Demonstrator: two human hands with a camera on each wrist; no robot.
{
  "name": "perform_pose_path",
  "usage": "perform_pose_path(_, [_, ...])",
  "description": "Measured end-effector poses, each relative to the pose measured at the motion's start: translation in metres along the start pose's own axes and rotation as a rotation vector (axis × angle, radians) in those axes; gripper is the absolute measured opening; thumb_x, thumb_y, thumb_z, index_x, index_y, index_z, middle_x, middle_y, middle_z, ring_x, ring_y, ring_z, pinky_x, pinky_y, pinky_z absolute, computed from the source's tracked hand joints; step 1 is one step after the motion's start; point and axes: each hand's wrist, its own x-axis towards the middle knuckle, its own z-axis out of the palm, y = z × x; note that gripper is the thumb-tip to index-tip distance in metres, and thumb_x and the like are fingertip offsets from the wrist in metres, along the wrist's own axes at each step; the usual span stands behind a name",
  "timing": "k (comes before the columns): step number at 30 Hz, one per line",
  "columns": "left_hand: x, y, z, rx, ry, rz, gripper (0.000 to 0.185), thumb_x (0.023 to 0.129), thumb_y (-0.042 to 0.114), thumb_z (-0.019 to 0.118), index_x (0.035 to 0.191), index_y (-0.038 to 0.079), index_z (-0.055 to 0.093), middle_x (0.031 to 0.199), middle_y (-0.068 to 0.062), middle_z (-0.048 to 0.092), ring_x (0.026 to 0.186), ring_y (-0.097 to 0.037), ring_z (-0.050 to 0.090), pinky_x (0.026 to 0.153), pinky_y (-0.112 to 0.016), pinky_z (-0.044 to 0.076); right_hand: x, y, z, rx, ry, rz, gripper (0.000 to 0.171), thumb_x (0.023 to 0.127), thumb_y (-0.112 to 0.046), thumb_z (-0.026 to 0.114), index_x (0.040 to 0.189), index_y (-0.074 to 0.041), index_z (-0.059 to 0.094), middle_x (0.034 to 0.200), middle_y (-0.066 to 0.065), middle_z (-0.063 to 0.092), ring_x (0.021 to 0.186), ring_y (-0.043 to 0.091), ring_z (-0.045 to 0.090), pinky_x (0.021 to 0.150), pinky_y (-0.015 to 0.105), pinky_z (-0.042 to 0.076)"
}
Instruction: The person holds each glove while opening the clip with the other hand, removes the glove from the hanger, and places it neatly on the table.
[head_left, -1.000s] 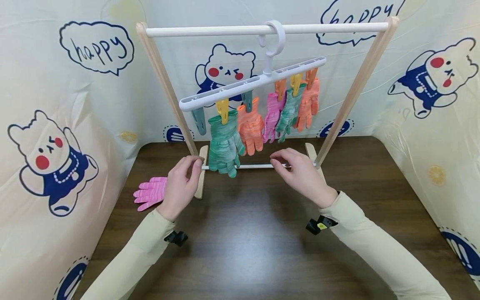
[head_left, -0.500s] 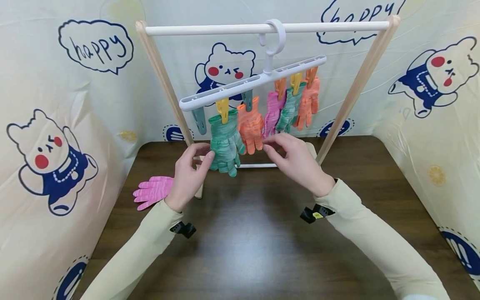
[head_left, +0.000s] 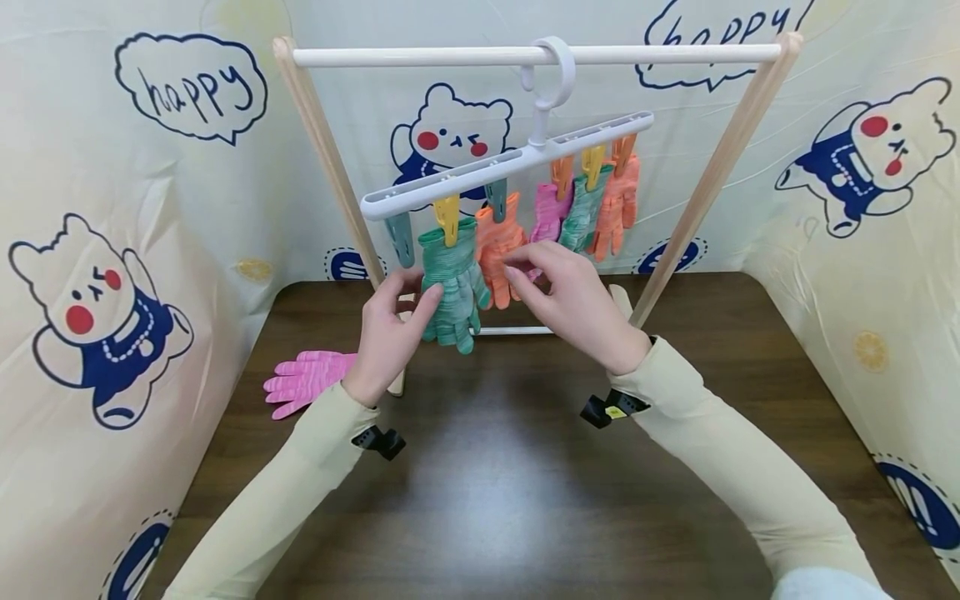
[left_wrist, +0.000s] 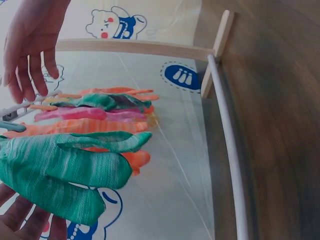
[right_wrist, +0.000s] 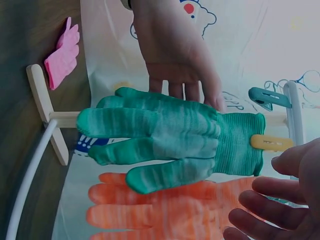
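5 gloves (head_left: 618, 208) clipped to the white hanger (head_left: 450, 183); 1 pink glove (head_left: 307, 379) lies unhung on the table (head_left: 487, 492), 1 teal clip (head_left: 401, 240) vacant; left hand (head_left: 388, 337) and right hand (head_left: 576, 300), fingers loose and grasping nothing, flank the front green glove (head_left: 452, 292)

The front glove (head_left: 454, 287) is streaked green, its clip (head_left: 447, 221) yellow, the tabletop (head_left: 495, 500) brown.
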Motion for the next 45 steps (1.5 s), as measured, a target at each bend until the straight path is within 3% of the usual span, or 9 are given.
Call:
perform_pose_path(4, [0.004,0.002,0.002,-0.020,0.010,0.002,0.033,0.103,0.019,0.066,0.132,0.003,0.064,0.122,-0.013,0.068,0.110,-0.020,0.062,0.091,-0.030,0.053,0.009,-0.004,0.001,0.005,0.011,-0.013,0.020,0.102,-0.013,0.068,0.118,-0.002,0.073,0.104,0.008,0.071,0.090,0.019,0.063,0.079,0.035,0.056])
perform_pose_path(13, [0.010,0.008,0.005,-0.040,0.000,-0.012,0.035,0.104,0.021,0.064,0.132,0.001,0.062,0.123,-0.015,0.068,0.108,-0.022,0.064,0.090,-0.035,0.054,0.025,-0.012,0.004,0.023,0.057,-0.050,0.022,0.101,-0.012,0.068,0.119,-0.001,0.072,0.110,0.010,0.071,0.094,0.019,0.063,0.081,0.036,0.056])
perform_pose_path(20, [0.010,0.011,0.007,-0.051,-0.011,-0.045,0.038,0.105,0.025,0.062,0.136,0.002,0.061,0.124,-0.014,0.068,0.101,-0.023,0.065,0.082,-0.024,0.055,0.033,-0.018,0.006,0.053,0.077,-0.058,0.022,0.101,-0.012,0.068,0.119,0.000,0.071,0.111,0.012,0.070,0.099,0.021,0.064,0.085,0.037,0.058])
perform_pose_path(26, [0.011,0.013,0.007,-0.055,0.000,-0.034,0.037,0.106,0.024,0.061,0.136,0.001,0.062,0.124,-0.015,0.069,0.100,-0.024,0.067,0.081,-0.021,0.054,0.039,-0.020,0.009,0.087,0.082,-0.068,0.027,0.101,-0.011,0.068,0.124,0.003,0.069,0.111,0.014,0.068,0.101,0.023,0.065,0.087,0.042,0.059])
perform_pose_path(30, [0.012,0.015,0.009,-0.075,0.001,-0.027,0.037,0.106,0.022,0.061,0.135,0.000,0.062,0.124,-0.016,0.070,0.099,-0.022,0.067,0.081,-0.021,0.056,0.043,-0.020,0.013,0.103,0.080,-0.057,0.029,0.102,-0.012,0.067,0.127,0.003,0.068,0.111,0.014,0.067,0.100,0.022,0.064,0.087,0.039,0.059])
perform_pose_path(38, [0.014,0.015,0.010,-0.115,0.005,0.003,0.031,0.107,0.020,0.058,0.126,-0.003,0.066,0.106,-0.019,0.072,0.083,-0.014,0.066,0.073,-0.022,0.056,0.048,-0.024,0.018,0.113,0.070,-0.043,0.030,0.103,-0.013,0.066,0.128,0.002,0.067,0.115,0.014,0.067,0.098,0.020,0.065,0.086,0.034,0.058])
perform_pose_path(45, [0.013,0.015,0.009,-0.155,0.011,-0.007,0.031,0.107,0.017,0.057,0.125,-0.006,0.066,0.102,-0.023,0.072,0.082,-0.008,0.068,0.074,-0.022,0.057,0.051,-0.024,0.019,0.112,0.070,-0.033,0.031,0.102,-0.012,0.066,0.129,0.003,0.066,0.117,0.018,0.066,0.099,0.022,0.065,0.089,0.038,0.058])
